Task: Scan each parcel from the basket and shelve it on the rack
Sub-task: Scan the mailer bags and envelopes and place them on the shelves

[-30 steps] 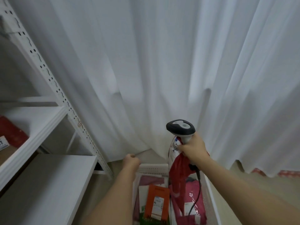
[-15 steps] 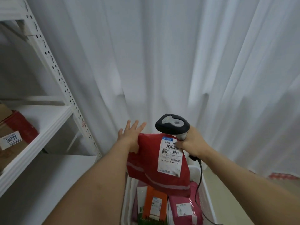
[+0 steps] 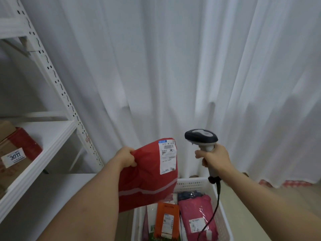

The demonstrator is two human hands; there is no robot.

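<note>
Nearest, the basket [image 3: 194, 184] holds several parcels not yet scanned. Above its left edge the left hand [image 3: 126, 157] grips a red parcel [image 3: 147, 176] by its upper-left corner, label [image 3: 167, 156] facing up. Just beside it the right hand [image 3: 214, 158] clasps the scanner [image 3: 201, 138] — best aimed squarely at the barcode, bag held flat. Beyond, at left, the rack [image 3: 52, 134] awaits — boxes already shelved.

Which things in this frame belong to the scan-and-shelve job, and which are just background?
Part of the job:
- red parcel, gripped by the left hand
- scanner, held by the right hand
- white basket with the orange parcel and pink parcel
- rack

Just there:
- white curtain
- box labelled 3011, already shelved
</note>
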